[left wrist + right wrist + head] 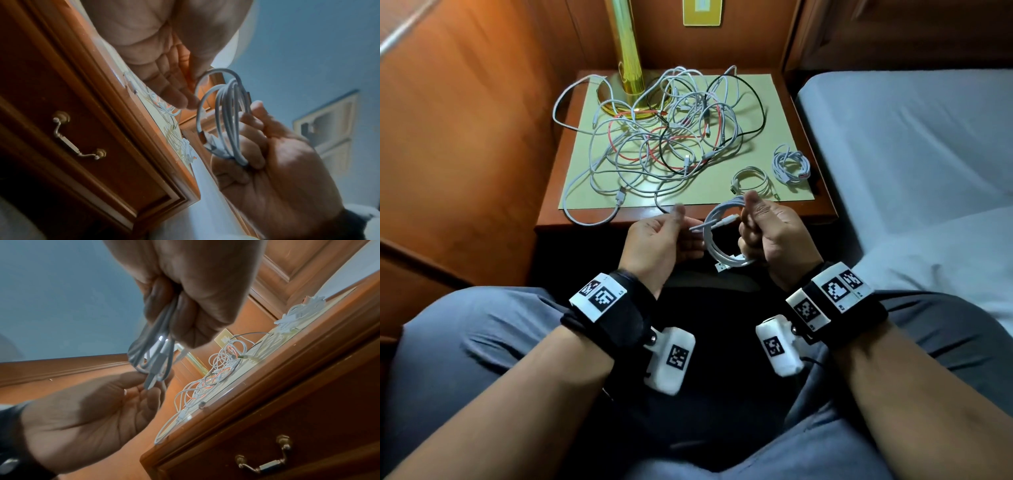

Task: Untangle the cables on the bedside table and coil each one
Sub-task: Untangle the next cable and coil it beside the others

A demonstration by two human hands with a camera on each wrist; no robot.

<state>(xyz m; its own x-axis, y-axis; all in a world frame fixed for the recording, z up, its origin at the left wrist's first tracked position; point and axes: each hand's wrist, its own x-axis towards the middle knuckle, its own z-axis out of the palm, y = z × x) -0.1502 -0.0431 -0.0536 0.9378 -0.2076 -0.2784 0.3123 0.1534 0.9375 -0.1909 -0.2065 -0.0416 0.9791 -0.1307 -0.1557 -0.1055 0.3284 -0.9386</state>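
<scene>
A tangle of white, red and black cables (664,137) sprawls over the bedside table (549,192). Two white coils (751,181) (791,164) lie apart on its right side. In front of the table edge my right hand (748,219) grips a third white coiled cable (719,243) in a fist. My left hand (683,222) pinches that cable's loose end between thumb and fingers. In the right wrist view the coil (152,353) hangs from the right hand (185,313), its connector meeting the left hand (133,386). In the left wrist view the loops (226,113) stand out of the right hand (257,129).
A gold lamp base (630,85) stands at the table's back, with cables looped round it. One white cable loop (592,216) hangs over the table's front edge. A bed (911,137) lies to the right, wooden panelling to the left. The table's drawer has a brass handle (79,136).
</scene>
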